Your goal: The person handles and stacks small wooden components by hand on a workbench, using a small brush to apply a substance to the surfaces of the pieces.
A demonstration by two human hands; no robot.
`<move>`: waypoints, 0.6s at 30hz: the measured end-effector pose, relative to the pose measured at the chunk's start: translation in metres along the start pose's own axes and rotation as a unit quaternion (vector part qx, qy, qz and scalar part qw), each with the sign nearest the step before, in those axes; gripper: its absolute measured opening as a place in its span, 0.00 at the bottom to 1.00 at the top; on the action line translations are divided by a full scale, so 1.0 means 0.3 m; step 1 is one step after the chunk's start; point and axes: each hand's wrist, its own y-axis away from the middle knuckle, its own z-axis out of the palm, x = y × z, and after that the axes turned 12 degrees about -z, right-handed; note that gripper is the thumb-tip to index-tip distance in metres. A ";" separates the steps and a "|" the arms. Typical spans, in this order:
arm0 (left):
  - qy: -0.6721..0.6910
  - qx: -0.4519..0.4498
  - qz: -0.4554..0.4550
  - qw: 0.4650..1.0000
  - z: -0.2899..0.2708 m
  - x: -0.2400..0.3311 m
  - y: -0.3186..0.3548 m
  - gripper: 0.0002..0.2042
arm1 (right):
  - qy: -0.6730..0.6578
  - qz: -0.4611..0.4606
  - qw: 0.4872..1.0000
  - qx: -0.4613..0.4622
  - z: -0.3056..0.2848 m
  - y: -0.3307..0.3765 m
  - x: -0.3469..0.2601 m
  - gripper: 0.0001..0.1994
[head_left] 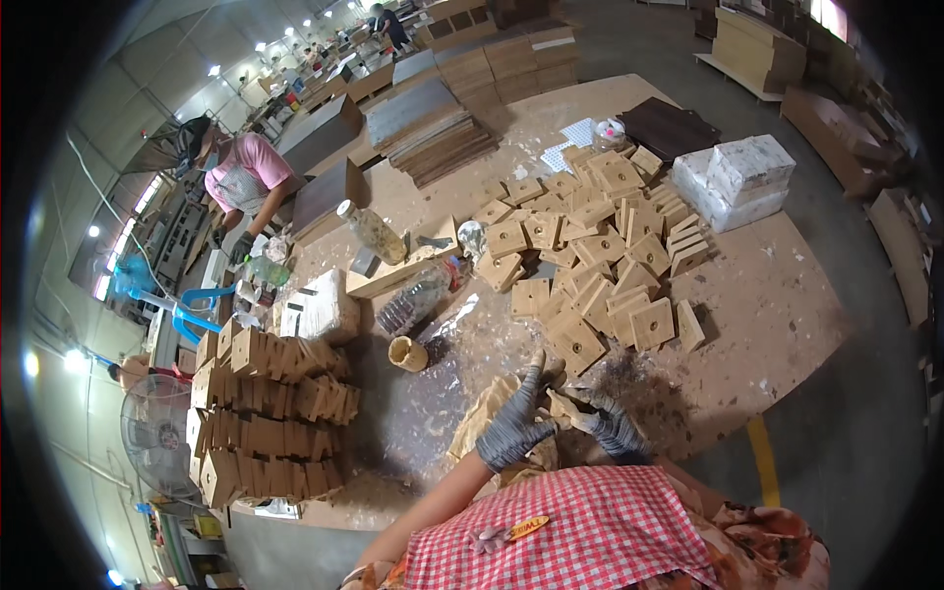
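Both my hands wear grey striped gloves and sit close together at the near edge of the worktable. My left hand [515, 426] has its fingers stretched away from me and its thumb apart. My right hand [612, 429] is closed on a small tan piece, cloth or sandpaper [567, 407]; I cannot tell which. Under and beside my left hand lies a crumpled yellowish cloth [481, 413]. Beyond my hands spreads a heap of square wooden blocks [574, 341], many with a round hole in the middle.
Stacked wooden blocks [270, 423] stand at the left, near a tan cup [407, 354] and a clear plastic bottle [418, 303]. White wrapped blocks [737, 182] sit at the right back. Dark boards [438, 143] are piled farther off. A co-worker [246, 177] works at the far left.
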 end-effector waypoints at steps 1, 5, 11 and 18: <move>0.029 0.004 0.000 1.000 -0.002 -0.003 0.002 0.50 | -0.007 0.023 1.000 -0.008 0.002 -0.007 -0.008 0.24; 0.041 0.004 -0.021 0.999 -0.007 -0.037 0.026 0.54 | -0.012 0.069 0.997 -0.020 -0.012 -0.004 0.020 0.21; 0.125 0.032 -0.021 0.991 -0.010 -0.045 0.059 0.54 | -0.037 0.058 0.997 0.026 0.038 -0.028 0.055 0.16; 0.061 0.116 -0.174 0.976 -0.034 -0.075 0.104 0.42 | -0.071 0.141 0.985 0.067 0.103 -0.109 0.079 0.16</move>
